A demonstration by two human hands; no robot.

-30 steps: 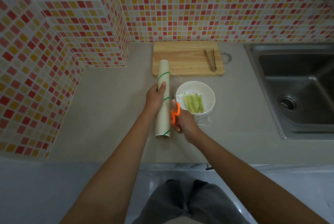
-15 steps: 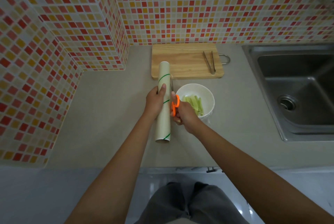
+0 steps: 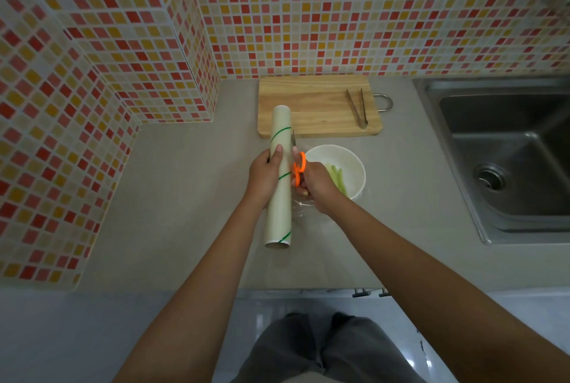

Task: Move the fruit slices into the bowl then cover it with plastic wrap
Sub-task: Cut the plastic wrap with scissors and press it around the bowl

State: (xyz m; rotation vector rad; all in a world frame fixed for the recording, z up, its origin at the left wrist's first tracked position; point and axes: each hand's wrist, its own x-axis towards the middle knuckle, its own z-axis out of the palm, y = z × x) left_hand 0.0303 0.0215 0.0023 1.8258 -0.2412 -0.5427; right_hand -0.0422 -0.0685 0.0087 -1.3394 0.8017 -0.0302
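Note:
A white bowl (image 3: pixel 347 162) with pale green fruit slices (image 3: pixel 338 177) stands on the counter in front of the cutting board. Clear plastic wrap (image 3: pixel 300 208) lies over the bowl and bunches at its near side. My left hand (image 3: pixel 266 177) grips the long cream roll of plastic wrap (image 3: pixel 279 213), which lies lengthwise just left of the bowl. My right hand (image 3: pixel 316 180) holds orange-handled scissors (image 3: pixel 298 166); their blades point away along the roll's right side, in the film between roll and bowl.
A wooden cutting board (image 3: pixel 311 104) at the back carries metal tongs (image 3: pixel 357 108). A steel sink (image 3: pixel 509 154) is sunk into the counter on the right. Tiled walls close off the back and left. The counter's front edge is near my body.
My right hand and the scissors have moved away from me along the roll, so the blades now reach past my left thumb. The roll and bowl stay put.

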